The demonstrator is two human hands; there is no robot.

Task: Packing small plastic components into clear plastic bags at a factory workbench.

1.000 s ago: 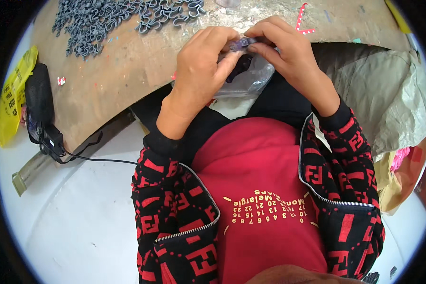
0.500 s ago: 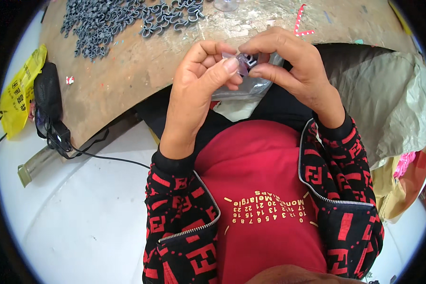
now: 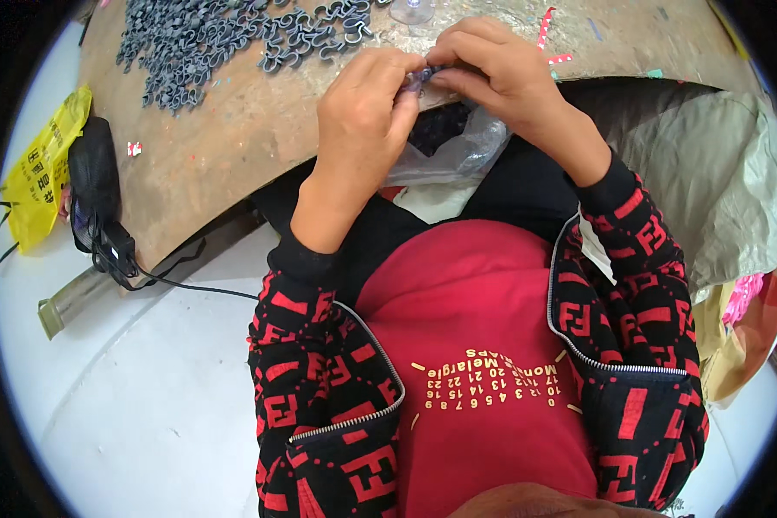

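Close together over the table's near edge, my left hand and my right hand are both closed in pinches. Between the left fingertips is a small clear, purplish suction cup, mostly covered by the fingers. The right thumb and fingers grip a small dark grey plastic clip against it. How far the two parts are joined is hidden. Another clear suction cup stands on the table just beyond my hands. Many loose dark grey clips lie heaped at the far left.
Below my hands, a clear plastic bag with dark contents lies at my lap. The brown table has a curved near edge. Red dotted strips lie on it. Leftward are a yellow bag and a black pouch with cable.
Both hands have moved away from my body, farther over the table, still holding the suction cup and clip together. My left hand has turned its back upward, covering more of the cup.
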